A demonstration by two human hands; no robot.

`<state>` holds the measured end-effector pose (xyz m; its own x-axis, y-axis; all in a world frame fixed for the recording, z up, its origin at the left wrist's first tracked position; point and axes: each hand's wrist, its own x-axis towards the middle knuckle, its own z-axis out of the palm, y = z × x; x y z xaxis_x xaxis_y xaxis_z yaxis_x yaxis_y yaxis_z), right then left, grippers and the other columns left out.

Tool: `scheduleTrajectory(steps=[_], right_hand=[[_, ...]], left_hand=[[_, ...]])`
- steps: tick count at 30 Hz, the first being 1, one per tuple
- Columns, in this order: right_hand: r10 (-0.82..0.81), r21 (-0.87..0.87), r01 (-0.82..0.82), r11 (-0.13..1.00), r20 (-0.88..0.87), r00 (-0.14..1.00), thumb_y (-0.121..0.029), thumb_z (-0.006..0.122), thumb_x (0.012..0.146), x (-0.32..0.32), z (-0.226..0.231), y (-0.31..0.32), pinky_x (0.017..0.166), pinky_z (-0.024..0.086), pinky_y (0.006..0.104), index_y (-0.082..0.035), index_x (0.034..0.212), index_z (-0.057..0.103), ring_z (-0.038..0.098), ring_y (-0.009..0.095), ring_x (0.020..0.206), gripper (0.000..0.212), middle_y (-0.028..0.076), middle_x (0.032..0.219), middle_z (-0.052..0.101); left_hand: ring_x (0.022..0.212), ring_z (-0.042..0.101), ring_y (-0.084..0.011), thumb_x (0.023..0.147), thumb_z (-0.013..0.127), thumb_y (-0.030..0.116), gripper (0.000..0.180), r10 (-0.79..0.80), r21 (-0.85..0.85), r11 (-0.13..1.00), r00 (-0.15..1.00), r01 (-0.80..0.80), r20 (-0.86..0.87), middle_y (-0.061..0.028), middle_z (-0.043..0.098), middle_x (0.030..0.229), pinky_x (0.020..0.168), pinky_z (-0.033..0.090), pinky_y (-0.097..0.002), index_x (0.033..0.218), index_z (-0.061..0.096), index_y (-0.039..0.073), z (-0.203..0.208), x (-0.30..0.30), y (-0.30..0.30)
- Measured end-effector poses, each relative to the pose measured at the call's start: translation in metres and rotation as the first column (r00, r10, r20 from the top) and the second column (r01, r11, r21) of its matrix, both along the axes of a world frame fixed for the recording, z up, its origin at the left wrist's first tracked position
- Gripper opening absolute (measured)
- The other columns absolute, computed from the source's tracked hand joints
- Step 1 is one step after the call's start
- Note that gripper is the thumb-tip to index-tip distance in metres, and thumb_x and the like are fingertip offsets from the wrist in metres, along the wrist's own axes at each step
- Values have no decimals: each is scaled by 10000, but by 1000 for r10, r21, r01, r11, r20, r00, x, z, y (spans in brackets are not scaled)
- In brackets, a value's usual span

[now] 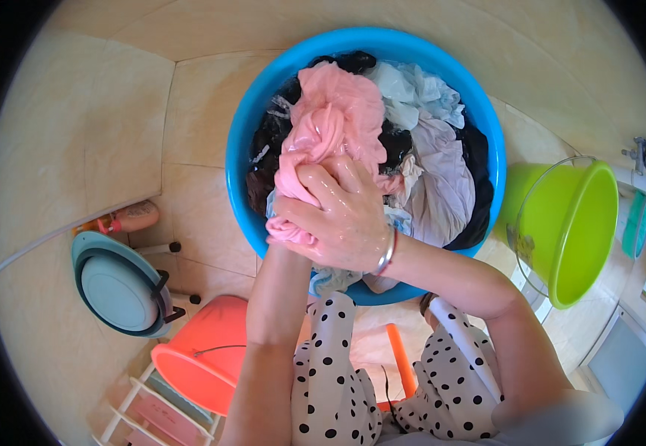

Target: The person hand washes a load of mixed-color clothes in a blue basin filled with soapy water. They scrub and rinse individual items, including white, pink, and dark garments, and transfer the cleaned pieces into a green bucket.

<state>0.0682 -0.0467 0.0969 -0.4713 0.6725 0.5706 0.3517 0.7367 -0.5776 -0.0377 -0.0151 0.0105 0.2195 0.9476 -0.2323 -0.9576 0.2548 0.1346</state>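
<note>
Bare forearms (pixel 262 379) are extended. Wet pink cloth (pixel 338 100), elongated forward, is grasped by the right hand (pixel 346 217); left hand (pixel 287 250) grip is obscured.

Glossy beige tiled walls (pixel 62 126) are seen at the left and along the top, and between them a beige tiled floor (pixel 204 193) is crossed by thin joint lines. At the right, a grey metal tap (pixel 641 157) is mounted near a lime-green plastic bucket (pixel 538 201). At the lower left, a white slatted rack (pixel 128 402) is partly covered by a coral-orange plastic bucket (pixel 226 316). A round grey-blue plastic basin (pixel 120 293) is placed near the left wall. The tiles are brightly lit.
</note>
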Motion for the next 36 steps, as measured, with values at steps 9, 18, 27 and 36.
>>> scheduleTrajectory(steps=[9,18,27,36], right_hand=[[-79,117,114,987,-270,960,-179,733,564,-13,0,43,584,472,350,-159,680,590,587,245,751,185,26,769,559],[-291,-349,307,885,99,951,-341,580,838,51,-107,100,656,505,448,-92,847,663,631,371,758,262,153,819,646],[-411,-20,449,893,365,835,-375,615,845,52,-122,88,790,492,455,-92,1133,595,563,364,975,405,144,1075,556],[-36,-47,124,991,803,596,-143,536,841,35,-208,118,685,520,424,-87,903,633,638,327,806,128,147,915,654]], left_hand=[[1004,614,-193,958,516,243,310,184,-85,974,955,-209,-233,-83,628,1094,888,507,-329,1186,562,39,4,22,8],[985,613,-151,966,498,237,274,170,-235,863,694,-448,-700,-56,638,1071,870,504,-306,1137,596,46,27,21,-13],[1333,382,-273,892,635,164,666,172,188,973,-116,-137,-978,-155,402,1442,1100,301,-347,1460,303,59,-42,-15,-18],[1146,545,-406,811,678,148,796,-252,-280,960,-442,-3,-861,-234,516,1306,973,442,-434,1482,251,177,-75,-10,13]])
